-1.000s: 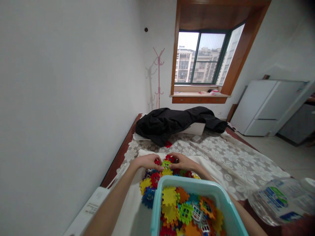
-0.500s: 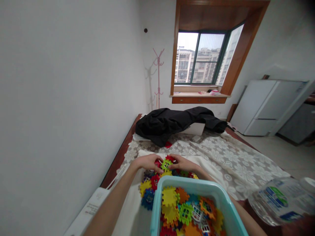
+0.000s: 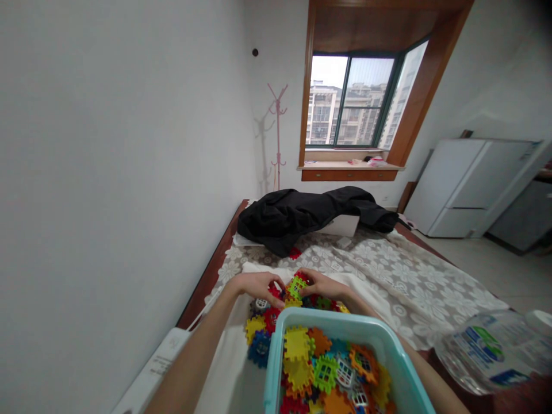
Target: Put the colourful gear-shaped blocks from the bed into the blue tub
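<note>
Two bare hands are meeting over a heap of toothed plastic building tiles point(image 3: 276, 313) that is lying on a white cloth point(image 3: 379, 290) spread on the lace-covered table. The left hand point(image 3: 257, 284) is curling its fingers down onto the red and white pieces at the far edge of the heap, and the right hand point(image 3: 321, 284) is pinching a lime-green tile point(image 3: 295, 285) that is standing tilted between the two hands, just above the heap; whether the left fingertips are also touching that green piece is too small to tell. A turquoise plastic bin point(image 3: 390, 351) is sitting just in front of the heap, nearest the camera, and is holding more tiles in yellow, orange, green, red and white. A clear plastic water bottle point(image 3: 483, 352) is lying on its side to the right of the bin. A black jacket point(image 3: 310, 215) is lying crumpled across the far end of the table, and a single red piece point(image 3: 295, 253) is resting just before it, well apart from the hands. A pink coat stand point(image 3: 278, 138) is standing in the corner beside the window point(image 3: 357, 100).
</note>
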